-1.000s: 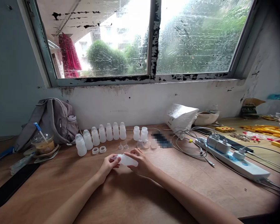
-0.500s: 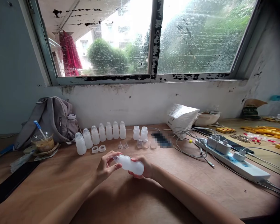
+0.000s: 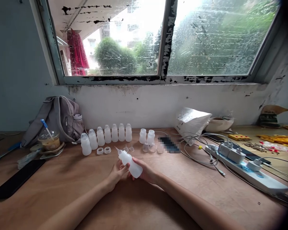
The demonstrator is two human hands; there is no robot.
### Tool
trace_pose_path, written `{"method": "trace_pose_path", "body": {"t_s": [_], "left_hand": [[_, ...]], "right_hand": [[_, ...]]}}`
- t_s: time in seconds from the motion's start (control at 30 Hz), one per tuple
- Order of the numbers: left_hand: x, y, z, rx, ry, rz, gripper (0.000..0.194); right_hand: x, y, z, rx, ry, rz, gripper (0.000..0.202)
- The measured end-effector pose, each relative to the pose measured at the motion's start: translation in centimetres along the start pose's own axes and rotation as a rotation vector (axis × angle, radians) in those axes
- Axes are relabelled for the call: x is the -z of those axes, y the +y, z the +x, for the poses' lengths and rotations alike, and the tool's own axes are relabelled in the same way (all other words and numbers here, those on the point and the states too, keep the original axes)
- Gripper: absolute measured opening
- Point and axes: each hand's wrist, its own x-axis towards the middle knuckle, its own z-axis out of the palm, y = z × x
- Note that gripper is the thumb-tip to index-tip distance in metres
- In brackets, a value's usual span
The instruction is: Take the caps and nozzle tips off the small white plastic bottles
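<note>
A frosted white baby bottle (image 3: 132, 164) with a clear teat at its top tilts up to the left between my two hands. My right hand (image 3: 146, 171) wraps round its lower body. Around the upper part, just below the collar, my left hand (image 3: 120, 172) is closed with the thumb in front. Beyond them lie two white collar rings (image 3: 103, 150) and two clear teats (image 3: 129, 148). Two bottles without caps (image 3: 147, 136) stand to the right, with several clear caps (image 3: 152, 148) in front of them.
Several capped bottles (image 3: 107, 133) stand in a row at the back left, near a grey backpack (image 3: 60, 118) and a drink cup (image 3: 49, 140). A power strip (image 3: 252, 175) and loose cables (image 3: 201, 153) lie right. A black tablet-like slab (image 3: 19, 179) rests at left.
The bottle has turned more upright, its teat end now pointing up and left. My left hand has shifted from the teat down to the bottle's upper body. The view has moved slightly left.
</note>
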Motion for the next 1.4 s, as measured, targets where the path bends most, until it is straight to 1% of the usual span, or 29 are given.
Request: {"method": "trace_pose_path", "body": {"t_s": [0.07, 0.1, 0.13, 0.2, 0.23, 0.3, 0.4, 0.47, 0.5, 0.57, 0.63, 0.7, 0.77, 0.83, 0.9, 0.97, 1.03, 1.07, 1.13, 1.27, 1.4], "left_hand": [[0.1, -0.2, 0.0, -0.022, 0.09, -0.014, 0.033], [0.3, -0.2, 0.0, -0.033, 0.139, -0.024, 0.032], [0.6, -0.2, 0.0, -0.041, 0.171, -0.033, 0.031], [1.3, 0.0, 0.2, -0.041, 0.2, -0.024, 0.03], [1.6, 0.0, 0.4, -0.04, 0.209, -0.002, 0.03], [2.3, 0.0, 0.7, -0.031, 0.222, 0.08, 0.032], [3.2, -0.3, 1.4, -0.036, 0.243, 0.22, 0.04], [3.8, -0.6, 1.9, -0.06, 0.267, 0.294, 0.048], [4.1, -0.8, 2.1, -0.069, 0.28, 0.329, 0.051], [4.6, -0.9, 2.3, -0.075, 0.286, 0.402, 0.049], [4.9, -0.8, 2.3, -0.076, 0.267, 0.48, 0.043], [5.1, -0.7, 2.2, -0.079, 0.251, 0.534, 0.04], [5.1, -0.6, 2.2, -0.075, 0.241, 0.546, 0.039], [5.1, -0.6, 2.2, -0.072, 0.236, 0.525, 0.039], [5.1, -0.5, 2.2, -0.073, 0.236, 0.509, 0.038], [5.1, -0.4, 2.3, -0.073, 0.251, 0.504, 0.035], [5.2, -0.3, 2.3, -0.073, 0.28, 0.492, 0.034], [5.2, -0.2, 2.2, -0.076, 0.294, 0.481, 0.034], [5.3, 0.0, 2.2, -0.084, 0.325, 0.454, 0.034], [5.5, 0.0, 2.2, -0.097, 0.377, 0.393, 0.034], [5.5, -0.2, 2.2, -0.119, 0.378, 0.366, 0.035]], "right_hand": [[0.5, -0.2, 0.0, 0.085, 0.082, -0.245, 0.038], [1.2, -0.4, 0.1, 0.15, 0.157, -0.398, 0.035], [2.1, -0.6, 0.2, 0.217, 0.245, -0.562, 0.034], [4.4, -0.9, 0.4, 0.376, 0.488, -0.888, 0.028], [5.7, -1.0, 0.6, 0.419, 0.591, -1.016, 0.027], [8.2, -1.1, 0.8, 0.403, 0.699, -1.183, 0.034], [10.9, -0.9, 1.1, 0.271, 0.773, -1.326, 0.046], [11.6, -0.7, 1.3, 0.214, 0.795, -1.392, 0.045], [11.7, -0.7, 1.3, 0.211, 0.804, -1.417, 0.042], [11.7, -0.6, 1.2, 0.257, 0.821, -1.443, 0.034], [11.5, -0.6, 1.2, 0.332, 0.809, -1.434, 0.029], [11.4, -0.7, 1.1, 0.377, 0.751, -1.401, 0.029], [11.4, -0.7, 1.1, 0.378, 0.692, -1.353, 0.031], [11.3, -0.8, 1.1, 0.363, 0.69, -1.258, 0.029], [10.8, -1.1, 1.0, 0.357, 0.719, -1.064, 0.028], [9.9, -1.6, 0.7, 0.36, 0.703, -0.776, 0.032], [8.6, -2.3, 0.3, 0.366, 0.616, -0.497, 0.037], [7.9, -2.6, 0.0, 0.366, 0.563, -0.393, 0.039], [6.5, -3.0, -0.5, 0.348, 0.473, -0.272, 0.041], [4.3, -3.0, -1.0, 0.287, 0.373, -0.231, 0.036], [3.3, -2.5, -0.9, 0.28, 0.352, -0.266, 0.034]]}}
